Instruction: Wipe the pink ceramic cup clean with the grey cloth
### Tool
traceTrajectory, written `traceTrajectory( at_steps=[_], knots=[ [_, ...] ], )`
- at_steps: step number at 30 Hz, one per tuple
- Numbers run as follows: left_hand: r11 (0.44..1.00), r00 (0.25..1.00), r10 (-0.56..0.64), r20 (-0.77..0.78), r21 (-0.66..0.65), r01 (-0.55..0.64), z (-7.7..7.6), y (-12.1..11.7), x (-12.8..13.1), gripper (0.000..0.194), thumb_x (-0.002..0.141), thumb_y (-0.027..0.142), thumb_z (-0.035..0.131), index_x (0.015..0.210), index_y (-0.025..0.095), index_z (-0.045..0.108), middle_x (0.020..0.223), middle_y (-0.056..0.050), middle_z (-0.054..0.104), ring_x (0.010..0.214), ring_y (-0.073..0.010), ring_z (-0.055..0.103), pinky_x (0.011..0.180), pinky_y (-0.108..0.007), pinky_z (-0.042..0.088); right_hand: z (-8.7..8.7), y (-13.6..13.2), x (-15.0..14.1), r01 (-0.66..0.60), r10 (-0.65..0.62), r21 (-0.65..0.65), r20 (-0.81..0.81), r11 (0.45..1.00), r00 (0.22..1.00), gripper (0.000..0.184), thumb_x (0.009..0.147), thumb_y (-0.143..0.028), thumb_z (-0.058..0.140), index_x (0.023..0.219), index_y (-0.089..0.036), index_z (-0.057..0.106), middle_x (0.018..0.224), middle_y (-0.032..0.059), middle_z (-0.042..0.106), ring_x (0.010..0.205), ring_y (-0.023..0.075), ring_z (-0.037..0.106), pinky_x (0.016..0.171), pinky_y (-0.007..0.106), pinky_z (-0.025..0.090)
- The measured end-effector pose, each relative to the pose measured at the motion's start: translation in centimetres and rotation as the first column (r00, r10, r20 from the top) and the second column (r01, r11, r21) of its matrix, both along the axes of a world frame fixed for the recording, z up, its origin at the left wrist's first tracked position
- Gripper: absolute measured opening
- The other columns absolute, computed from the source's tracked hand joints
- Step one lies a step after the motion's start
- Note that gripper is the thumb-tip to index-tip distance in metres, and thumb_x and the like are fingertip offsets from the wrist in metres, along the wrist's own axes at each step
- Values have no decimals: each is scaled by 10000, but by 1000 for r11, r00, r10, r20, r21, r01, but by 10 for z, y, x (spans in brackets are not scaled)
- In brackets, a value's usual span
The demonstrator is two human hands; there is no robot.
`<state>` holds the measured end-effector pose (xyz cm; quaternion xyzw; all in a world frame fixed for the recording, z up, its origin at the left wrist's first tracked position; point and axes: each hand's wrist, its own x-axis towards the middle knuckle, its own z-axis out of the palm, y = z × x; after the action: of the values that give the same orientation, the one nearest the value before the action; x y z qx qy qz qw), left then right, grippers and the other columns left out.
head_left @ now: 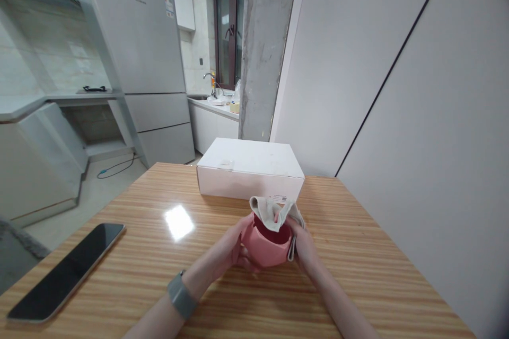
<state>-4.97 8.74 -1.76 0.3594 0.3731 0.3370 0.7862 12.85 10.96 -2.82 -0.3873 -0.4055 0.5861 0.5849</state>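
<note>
A pink faceted pot [266,248] is tilted in front of me above the wooden table, its dark-red inside partly in sight. My left hand [238,249] is wrapped round its left side, the thumb up near the rim. A light grey cloth [271,211] lies over the far rim and hangs down the pot's right side. My right hand [301,238] grips this cloth and presses it against the pot's right wall and rim. One fingertip shows at the cloth's middle above the opening; the other right fingers are mostly hidden.
Behind the pot a white box [250,156] stands on the wooden table [159,275]. A dark phone [67,273] lies at the left edge. A white wall [417,132] runs along the right. A fridge [139,53] and sink counter are beyond.
</note>
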Motion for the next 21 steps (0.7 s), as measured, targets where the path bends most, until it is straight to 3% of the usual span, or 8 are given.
traceTrajectory(
  at_steps=[3, 7, 11, 14, 17, 21],
  knots=[
    [997, 997, -75, 16, 4, 75, 2, 0, -7, 595, 826, 617, 441, 1160, 148, 591, 860, -119, 707, 687, -220, 677, 499, -303, 572, 1, -2, 0, -35, 35, -8, 54, 999, 998, 258, 666, -450, 730, 745, -204, 716, 795, 21, 732, 791, 252, 651, 811, 367, 468],
    [999, 999, 36, 6, 3, -36, 2, 3, -9, 506, 833, 515, 507, 1152, 131, 593, 957, -130, 709, 698, -213, 673, 521, -333, 581, 0, -1, -1, -63, 63, 5, 72, 998, 995, 343, 644, -490, 748, 846, -215, 724, 871, 25, 735, 868, 264, 649, 867, 382, 452],
    [986, 981, 162, 110, 26, -166, 3, 3, 1, 451, 815, 388, 593, 1180, 123, 576, 1110, -160, 672, 924, -268, 665, 705, -385, 581, -7, -4, -10, 69, -73, 52, 84, 996, 994, 393, 697, -511, 705, 976, -233, 700, 998, 30, 719, 1018, 275, 609, 951, 410, 420],
    [976, 952, 187, 242, 62, -208, 9, 1, 6, 500, 768, 295, 666, 1231, 148, 549, 1209, -159, 627, 1079, -299, 608, 864, -423, 526, -9, -13, -20, 143, -164, 150, 136, 978, 977, 369, 756, -479, 664, 1029, -231, 673, 1042, 31, 696, 1097, 261, 566, 984, 396, 402],
    [980, 929, 161, 333, 60, -191, 16, -1, 5, 508, 800, 369, 618, 1267, 189, 529, 1261, -126, 600, 1126, -287, 581, 897, -408, 506, -6, -20, -23, 187, -219, 205, 149, 961, 964, 344, 768, -445, 662, 1034, -226, 666, 1033, 25, 687, 1107, 244, 555, 986, 363, 396],
    [997, 968, 72, 242, -14, -71, 17, -3, -3, 577, 864, 571, 424, 1221, 142, 570, 1138, -143, 661, 955, -259, 658, 721, -342, 558, 4, -18, -14, 195, -205, 144, 60, 970, 977, 262, 748, -433, 661, 903, -225, 699, 950, 13, 706, 994, 237, 600, 920, 335, 423]
  ],
)
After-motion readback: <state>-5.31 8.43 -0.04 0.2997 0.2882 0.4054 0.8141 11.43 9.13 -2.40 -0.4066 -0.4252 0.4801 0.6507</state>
